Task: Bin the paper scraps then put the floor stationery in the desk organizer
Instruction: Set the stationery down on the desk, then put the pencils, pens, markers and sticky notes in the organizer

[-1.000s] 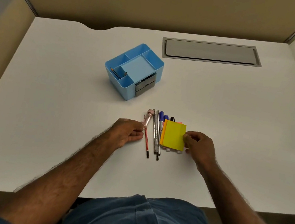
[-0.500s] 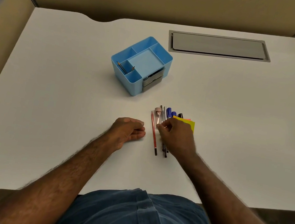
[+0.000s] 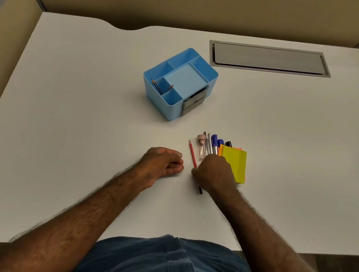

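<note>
On the white desk (image 3: 61, 119), the right hand (image 3: 213, 173) is curling over the lower ends of the pens (image 3: 213, 144), gripping them; their long axes are running 12 to 6 o'clock. Left hand (image 3: 162, 163) is resting loosely curled, holding nothing. Blue organizer (image 3: 173, 109) is sitting toward 11 o'clock.

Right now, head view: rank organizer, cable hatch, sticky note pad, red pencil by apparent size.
1. Grey cable hatch and blue organizer: too close to rank; the hatch is longer, the organizer bulkier.
2. Yellow sticky note pad, partly hidden by the right hand.
3. Red pencil, thinnest.
</note>
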`<state>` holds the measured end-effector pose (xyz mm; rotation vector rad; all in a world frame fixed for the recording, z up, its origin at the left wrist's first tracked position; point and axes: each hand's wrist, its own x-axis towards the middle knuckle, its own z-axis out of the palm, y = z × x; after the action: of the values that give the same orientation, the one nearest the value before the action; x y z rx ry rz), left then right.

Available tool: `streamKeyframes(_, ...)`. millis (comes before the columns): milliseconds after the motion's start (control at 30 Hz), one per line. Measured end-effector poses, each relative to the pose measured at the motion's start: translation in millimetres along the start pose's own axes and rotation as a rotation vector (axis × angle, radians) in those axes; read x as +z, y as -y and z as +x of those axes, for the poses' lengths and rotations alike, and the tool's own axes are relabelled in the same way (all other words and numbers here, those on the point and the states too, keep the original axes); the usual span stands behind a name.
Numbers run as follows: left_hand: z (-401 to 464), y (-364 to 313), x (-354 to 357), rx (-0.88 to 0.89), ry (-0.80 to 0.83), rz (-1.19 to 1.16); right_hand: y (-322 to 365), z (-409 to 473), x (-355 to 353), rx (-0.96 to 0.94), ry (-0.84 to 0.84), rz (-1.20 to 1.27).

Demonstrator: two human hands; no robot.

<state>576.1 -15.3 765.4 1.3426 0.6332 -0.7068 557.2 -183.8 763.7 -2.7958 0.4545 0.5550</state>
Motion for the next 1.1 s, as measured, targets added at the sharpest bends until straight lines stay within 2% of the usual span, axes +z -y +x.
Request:
streamKeyframes(100, 0.3, 0.2, 0.1, 0.012, 0.028, 0.005, 6.8, -7.4, -4.6, -0.041, -0.003, 0.076)
streamKeyframes(267, -3.7, 1.4, 4.1, 0.042, 0.120, 0.062, 22.4, -27.9, -10.7, -0.168, 0.003, 0.346)
streamKeyframes(433, -5.1, 0.5, -6.1, 0.024, 0.164, -0.007, 27.2, -37.0, -8.9, -0.194, -0.034, 0.427)
streamKeyframes(600, -7.2, -2.7, -16.3, -0.033, 0.238, -0.072, 13.7, -28.4, -3.8, -0.073, -0.169, 0.367)
streamKeyframes(767, -7.4, -0.6, -21.0, -0.057, 0.222, -0.069, 4.0, -14.8, 0.5, 0.058, -0.292, 0.326)
streamKeyframes(900, -6.7, 1.7, -19.8, -0.074, 0.194, -0.029, 5.8, -3.5, -1.0, 0.069, -0.358, 0.320)
streamKeyframes(1100, -2.9, -0.9, -15.1, -0.108, 0.127, 0.032, 16.4, 12.0, -7.7, 0.036, -0.341, 0.242)
